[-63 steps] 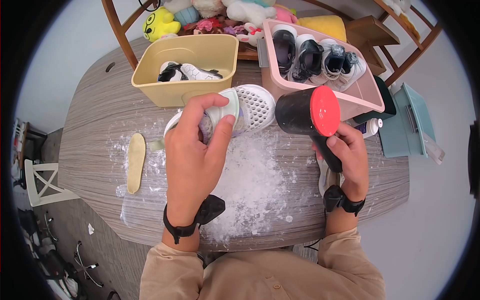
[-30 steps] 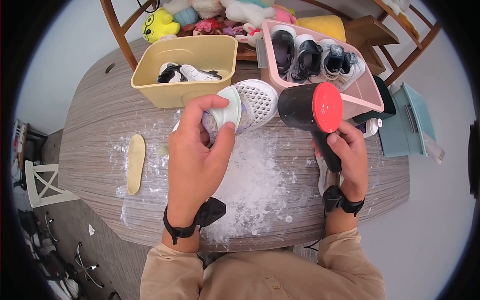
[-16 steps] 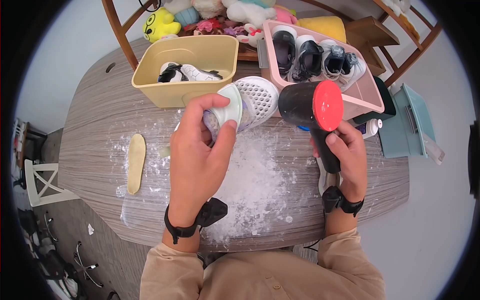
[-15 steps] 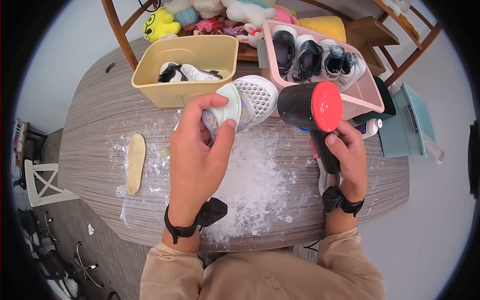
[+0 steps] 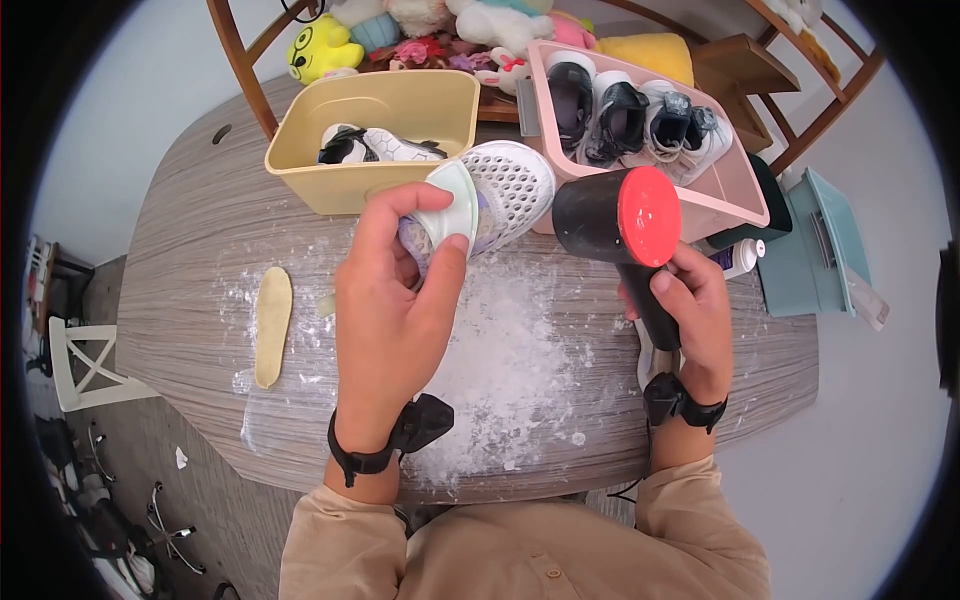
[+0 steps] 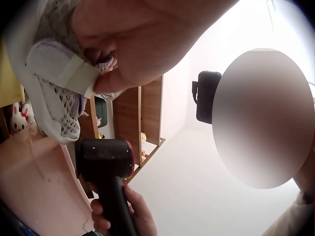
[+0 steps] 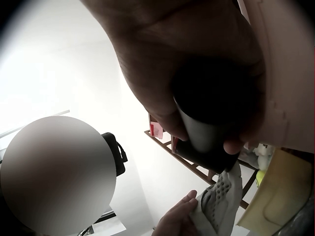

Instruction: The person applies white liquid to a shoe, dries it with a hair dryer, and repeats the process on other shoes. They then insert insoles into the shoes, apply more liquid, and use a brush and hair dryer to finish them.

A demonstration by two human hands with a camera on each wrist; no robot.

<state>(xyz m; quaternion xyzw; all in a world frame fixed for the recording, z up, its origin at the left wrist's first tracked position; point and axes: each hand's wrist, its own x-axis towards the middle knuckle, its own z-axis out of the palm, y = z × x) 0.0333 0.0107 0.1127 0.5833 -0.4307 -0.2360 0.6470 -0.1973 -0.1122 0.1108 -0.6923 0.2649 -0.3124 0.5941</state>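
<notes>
White mesh and pale green trim make up the small child's sneaker [image 5: 490,200] that the left hand [image 5: 395,320] holds up above the grey wood-grain table [image 5: 190,230], thumb and fingers pinched round its heel end, toe pointing away toward the pink plastic bin of shoes [image 5: 740,190]. It looks light and soft, the perforated upper likely to give under pressure, so the firmer heel and sole rim seem the safest place to grip. The right hand [image 5: 690,320] is wrapped round the handle of a black blower-like tool with a red round cap [image 5: 615,222], just beside the sneaker. White flaky powder [image 5: 510,360] lies spread beneath both hands; a tan insole [image 5: 271,325] rests well to the left
</notes>
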